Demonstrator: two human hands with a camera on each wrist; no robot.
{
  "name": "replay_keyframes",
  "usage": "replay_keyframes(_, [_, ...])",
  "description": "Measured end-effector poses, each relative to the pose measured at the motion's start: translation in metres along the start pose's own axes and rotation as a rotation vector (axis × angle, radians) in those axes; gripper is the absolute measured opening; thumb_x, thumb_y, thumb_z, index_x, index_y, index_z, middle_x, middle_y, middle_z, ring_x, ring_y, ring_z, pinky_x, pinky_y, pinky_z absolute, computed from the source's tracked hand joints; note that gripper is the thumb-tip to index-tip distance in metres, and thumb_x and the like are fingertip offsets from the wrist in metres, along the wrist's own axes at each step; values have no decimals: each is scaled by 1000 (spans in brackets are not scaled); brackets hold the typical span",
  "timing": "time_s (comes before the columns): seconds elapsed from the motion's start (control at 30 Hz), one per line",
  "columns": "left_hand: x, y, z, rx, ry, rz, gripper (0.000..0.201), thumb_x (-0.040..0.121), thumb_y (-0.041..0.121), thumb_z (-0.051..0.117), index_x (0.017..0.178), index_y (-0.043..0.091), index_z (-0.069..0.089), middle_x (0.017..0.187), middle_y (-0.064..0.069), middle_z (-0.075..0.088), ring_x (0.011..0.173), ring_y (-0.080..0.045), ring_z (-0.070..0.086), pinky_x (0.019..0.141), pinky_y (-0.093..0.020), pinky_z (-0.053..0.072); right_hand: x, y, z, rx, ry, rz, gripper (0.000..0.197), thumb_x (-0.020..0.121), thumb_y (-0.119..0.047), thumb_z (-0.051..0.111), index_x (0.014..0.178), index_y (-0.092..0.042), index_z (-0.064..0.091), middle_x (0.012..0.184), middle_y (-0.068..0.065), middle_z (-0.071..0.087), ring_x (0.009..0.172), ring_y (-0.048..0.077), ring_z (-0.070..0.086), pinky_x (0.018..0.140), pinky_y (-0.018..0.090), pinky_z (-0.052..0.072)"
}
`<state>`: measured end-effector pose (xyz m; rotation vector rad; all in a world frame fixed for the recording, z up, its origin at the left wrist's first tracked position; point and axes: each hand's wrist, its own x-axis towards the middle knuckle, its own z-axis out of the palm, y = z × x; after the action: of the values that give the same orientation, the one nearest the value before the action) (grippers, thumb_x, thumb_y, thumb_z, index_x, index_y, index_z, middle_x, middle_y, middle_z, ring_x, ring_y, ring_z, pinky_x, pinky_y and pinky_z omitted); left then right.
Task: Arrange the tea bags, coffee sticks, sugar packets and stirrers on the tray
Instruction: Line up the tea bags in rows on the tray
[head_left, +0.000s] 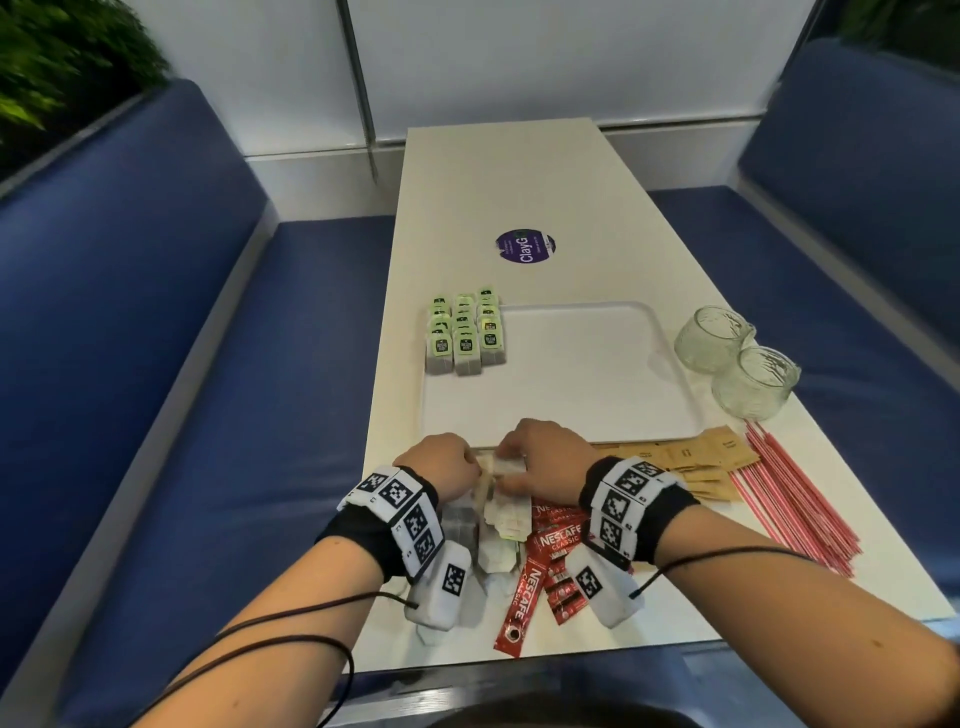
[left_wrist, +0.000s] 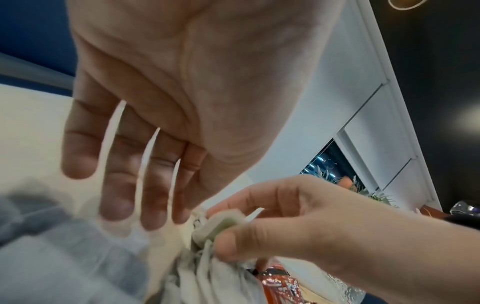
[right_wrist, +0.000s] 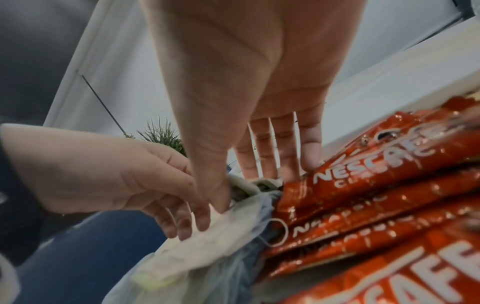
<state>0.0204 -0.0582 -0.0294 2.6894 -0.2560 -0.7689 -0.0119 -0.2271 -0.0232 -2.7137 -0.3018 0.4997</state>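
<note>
Far left on the white surface (head_left: 519, 182), three neat rows of green-tagged tea bags (head_left: 465, 332) sit at the far-left corner of the white tray (head_left: 571, 374). Nearer, the left hand (head_left: 441, 465) hovers over the loose heap of tea bags (head_left: 498, 525) just short of the tray's near edge; its fingers (left_wrist: 153, 185) hang almost straight and spread, the tips brushing the heap, gripping nothing that shows. Right beside it, the right hand (head_left: 545, 462) pinches a small bunch of tea bag tags (left_wrist: 221, 224) between thumb and forefinger, other fingers reaching down loosely. To the right of that heap, red Nescafe coffee sticks (head_left: 550, 561) lie fanned on the surface. Further right, brown sugar packets (head_left: 696, 457) spread along the tray's near-right corner, then red stirrers (head_left: 795, 499) in a long bundle. Far right, two glass cups (head_left: 737, 358) stand beside the tray.
</note>
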Motion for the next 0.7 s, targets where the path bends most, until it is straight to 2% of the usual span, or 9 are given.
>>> replay_keyframes(0.03, [-2, -1, -1, -40, 45, 33, 24, 89, 26, 58, 111, 20, 65, 108, 0, 67, 96, -19, 63, 80, -32, 53, 0, -1, -2, 3, 21, 2, 32, 86, -39, 61, 105, -15, 70, 102, 5, 65, 92, 23, 61, 74, 32, 48])
replay_keyframes(0.1, [-5, -2, -2, -156, 107, 126, 48, 84, 25, 70, 128, 22, 52, 115, 2, 60, 98, -17, 59, 84, -33, 51, 1, 0, -6, 20, 66, 17, 22, 90, -26, 55, 89, -10, 71, 88, 9, 68, 81, 26, 61, 68, 34, 46])
replay_keyframes(0.2, [-8, 1, -3, -263, 117, 259, 75, 77, 26, 81, 141, 23, 43, 127, 5, 52, 103, -14, 53, 88, -29, 46, -1, 0, -17, 72, 135, -8, 19, 90, -19, 55, 88, -9, 71, 87, 9, 69, 80, 24, 61, 71, 35, 46])
replay_keyframes(0.27, [-8, 2, -1, -310, 119, 342, 61, 81, 27, 78, 136, 24, 50, 126, 5, 58, 103, -13, 57, 87, -27, 46, -4, -4, -24, 110, 167, -84, 15, 90, -20, 59, 93, -12, 71, 90, 4, 69, 81, 20, 59, 71, 32, 44])
replay_keyframes(0.37, [-11, 2, -2, -297, 131, 380, 18, 95, 29, 60, 108, 19, 65, 99, 1, 72, 89, -20, 65, 82, -33, 52, -9, -10, -26, 169, 203, -142, 16, 86, -25, 68, 98, -15, 70, 91, -3, 63, 78, 14, 56, 68, 26, 39])
replay_keyframes(0.43, [-14, -2, -3, -340, 119, 336, 19, 97, 29, 53, 101, 15, 66, 87, 0, 72, 82, -21, 67, 79, -39, 56, -12, -8, -21, 198, 179, -97, 33, 80, -31, 75, 107, -16, 64, 100, -3, 60, 79, 12, 57, 68, 24, 41])
replay_keyframes(0.53, [-16, -12, -4, -366, 124, 242, 19, 97, 25, 51, 101, 10, 64, 87, -2, 72, 82, -23, 69, 77, -41, 58, -14, -3, -10, 88, -41, -63, 60, 73, -37, 80, 125, -18, 56, 116, 0, 56, 91, 11, 54, 77, 23, 43])
replay_keyframes(0.6, [-17, -18, -3, -397, 113, 210, 17, 95, 25, 52, 98, 12, 62, 88, -4, 73, 82, -25, 70, 76, -44, 59, -13, -3, -5, 41, -160, -89, 61, 78, -32, 77, 132, -19, 51, 125, 1, 55, 100, 14, 55, 84, 24, 44])
replay_keyframes(0.7, [-18, -22, -3, -495, 98, 177, 13, 91, 23, 53, 99, 16, 59, 90, -2, 75, 82, -23, 71, 74, -46, 60, -8, -7, -1, -20, -230, -125, 61, 82, -23, 70, 138, -24, 48, 129, -1, 52, 110, 17, 54, 87, 24, 41])
